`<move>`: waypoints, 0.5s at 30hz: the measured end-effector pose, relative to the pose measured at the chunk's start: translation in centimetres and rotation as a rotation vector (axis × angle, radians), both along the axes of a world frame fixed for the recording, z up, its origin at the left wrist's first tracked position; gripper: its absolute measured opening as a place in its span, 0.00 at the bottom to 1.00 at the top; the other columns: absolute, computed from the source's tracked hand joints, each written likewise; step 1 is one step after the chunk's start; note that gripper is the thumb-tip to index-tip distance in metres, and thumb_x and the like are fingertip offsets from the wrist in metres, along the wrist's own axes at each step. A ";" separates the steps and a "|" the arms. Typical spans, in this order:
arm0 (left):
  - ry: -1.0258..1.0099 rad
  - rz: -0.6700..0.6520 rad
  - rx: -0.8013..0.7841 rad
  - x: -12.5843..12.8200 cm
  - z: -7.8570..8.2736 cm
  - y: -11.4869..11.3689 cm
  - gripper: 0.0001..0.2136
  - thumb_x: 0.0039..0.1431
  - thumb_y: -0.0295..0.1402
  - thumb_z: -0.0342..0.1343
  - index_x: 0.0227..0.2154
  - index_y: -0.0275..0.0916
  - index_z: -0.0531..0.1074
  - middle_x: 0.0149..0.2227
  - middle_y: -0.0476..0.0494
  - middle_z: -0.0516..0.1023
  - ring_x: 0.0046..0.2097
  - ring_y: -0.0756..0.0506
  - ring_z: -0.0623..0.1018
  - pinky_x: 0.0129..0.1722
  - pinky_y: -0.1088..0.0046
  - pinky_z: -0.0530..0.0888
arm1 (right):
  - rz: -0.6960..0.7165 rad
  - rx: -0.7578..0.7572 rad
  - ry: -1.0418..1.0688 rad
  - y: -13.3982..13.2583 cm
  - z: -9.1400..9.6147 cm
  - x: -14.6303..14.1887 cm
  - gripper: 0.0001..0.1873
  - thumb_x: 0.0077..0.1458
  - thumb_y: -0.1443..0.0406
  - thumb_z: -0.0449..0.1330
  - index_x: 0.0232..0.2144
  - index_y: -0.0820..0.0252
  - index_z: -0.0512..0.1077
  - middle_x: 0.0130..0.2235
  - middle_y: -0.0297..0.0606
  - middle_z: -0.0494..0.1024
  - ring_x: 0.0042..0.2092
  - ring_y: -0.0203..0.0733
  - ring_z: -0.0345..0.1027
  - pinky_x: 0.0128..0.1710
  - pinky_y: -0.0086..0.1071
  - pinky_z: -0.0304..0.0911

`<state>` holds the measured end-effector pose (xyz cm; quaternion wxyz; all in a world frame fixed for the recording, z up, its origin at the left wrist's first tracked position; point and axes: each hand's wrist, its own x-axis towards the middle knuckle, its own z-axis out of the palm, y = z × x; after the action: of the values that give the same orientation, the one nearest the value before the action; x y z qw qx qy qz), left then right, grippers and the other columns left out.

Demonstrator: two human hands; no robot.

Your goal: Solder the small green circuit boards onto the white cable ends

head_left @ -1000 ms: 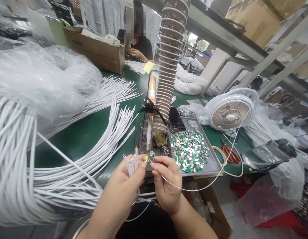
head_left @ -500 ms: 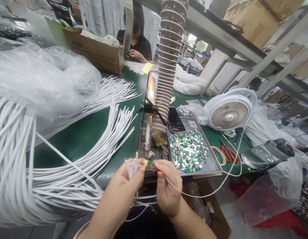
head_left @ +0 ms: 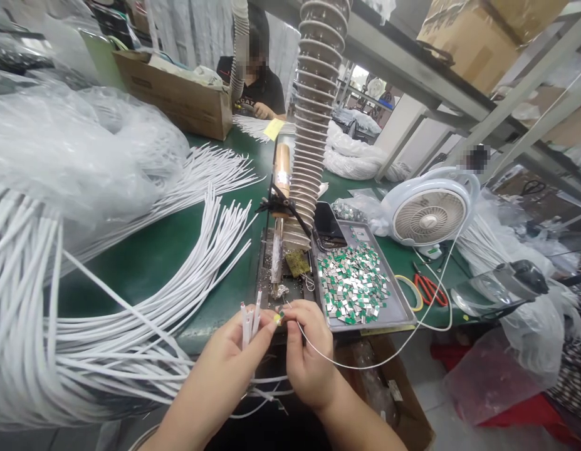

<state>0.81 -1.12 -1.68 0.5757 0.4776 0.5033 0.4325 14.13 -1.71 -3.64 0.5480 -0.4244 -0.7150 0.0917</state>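
Observation:
My left hand is shut around several white cables, their cut ends standing up above my fingers. My right hand pinches a small green-and-silver circuit board just beside those ends. A thin white wire runs from my right hand in a loop towards the fan. Fingers hide most of the board. Right behind my hands is a metal soldering plate with a soldering iron on it. A metal tray of many similar small boards lies to the right.
A huge bundle of white cables and plastic bags fill the left. A ribbed fume duct, phone, fan and red scissors stand around the tray. A co-worker sits beyond a cardboard box.
My hands have drawn slightly closer together and sit lower in the view, with the small board still between them. The whole scene has shifted slightly left. The co-worker's hands have moved.

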 end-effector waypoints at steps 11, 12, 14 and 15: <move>-0.016 0.089 0.017 0.6 0.9 0.3 0.06 0.50 0.36 0.58 0.22 0.42 0.71 0.34 0.44 0.78 0.38 0.40 0.76 0.37 0.68 0.70 | 0.003 0.019 0.104 -0.3 0.2 0.0 0.11 0.60 0.71 0.49 0.42 0.58 0.68 0.36 0.41 0.76 0.38 0.40 0.73 0.37 0.35 0.74; -0.009 0.086 0.028 0.5 0.8 0.4 0.06 0.50 0.36 0.58 0.22 0.42 0.71 0.34 0.44 0.78 0.38 0.40 0.75 0.37 0.68 0.70 | 0.006 0.034 0.102 -0.3 0.3 0.0 0.11 0.60 0.71 0.49 0.41 0.58 0.68 0.36 0.41 0.77 0.39 0.40 0.74 0.38 0.36 0.74; 0.011 0.076 0.047 0.5 0.7 0.4 0.06 0.51 0.36 0.57 0.22 0.43 0.71 0.35 0.45 0.78 0.38 0.41 0.75 0.38 0.69 0.69 | 0.014 0.055 0.094 -0.2 0.4 0.0 0.11 0.60 0.72 0.49 0.41 0.58 0.69 0.36 0.42 0.77 0.39 0.40 0.74 0.39 0.36 0.74; 0.023 0.073 0.051 0.4 0.7 0.4 0.07 0.52 0.36 0.57 0.22 0.43 0.70 0.35 0.45 0.77 0.38 0.42 0.75 0.38 0.69 0.69 | 0.019 0.063 0.091 -0.2 0.4 0.0 0.11 0.60 0.72 0.50 0.41 0.58 0.69 0.37 0.42 0.78 0.40 0.40 0.74 0.39 0.36 0.73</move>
<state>1.25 -0.67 -0.97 0.5415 0.4785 0.5156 0.4604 14.10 -1.86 -3.20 0.5920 -0.3957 -0.6959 0.0935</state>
